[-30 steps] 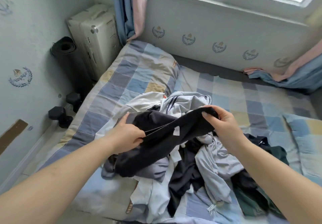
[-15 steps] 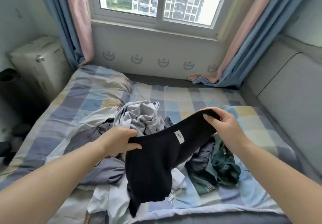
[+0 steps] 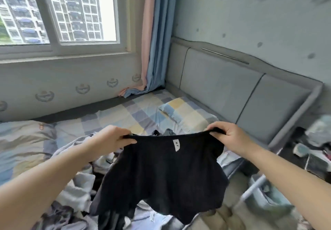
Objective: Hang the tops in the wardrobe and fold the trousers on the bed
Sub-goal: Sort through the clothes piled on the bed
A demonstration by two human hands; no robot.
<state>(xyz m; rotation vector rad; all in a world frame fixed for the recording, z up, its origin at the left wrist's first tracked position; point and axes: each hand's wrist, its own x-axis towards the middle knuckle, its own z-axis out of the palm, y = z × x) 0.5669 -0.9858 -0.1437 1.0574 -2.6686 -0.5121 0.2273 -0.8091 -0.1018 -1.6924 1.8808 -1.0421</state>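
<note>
Left hand: the left hand [image 3: 117, 137] gripped one end of the top edge of a black garment [image 3: 161, 176], fingers curled over the hem and thumb pressed along the front.
Right hand: the right hand [image 3: 228, 137] gripped the other end of the same edge, fingers folded over the fabric.
Spacing: the two hands were held well apart at about the same height, so the edge between them was stretched nearly straight.
Black garment: it hung down from that edge, in the air above the bed [image 3: 136, 111], its lower part loose and uneven; whether it was a top or trousers could not be told.
Label: a small white label [image 3: 176, 144] sat just under the middle of the top edge, marked with the letters H P.
Clothes pile: a heap of grey, white and dark clothes [image 3: 75, 190] lay on the checked bedding under and left of the garment.
Pillow: a checked pillow [image 3: 186, 111] lay beyond the hands, near the grey padded headboard [image 3: 232, 86].
Window side: a window [image 3: 59, 13] with a pink and blue curtain [image 3: 152, 38] stood behind the bed.
</note>
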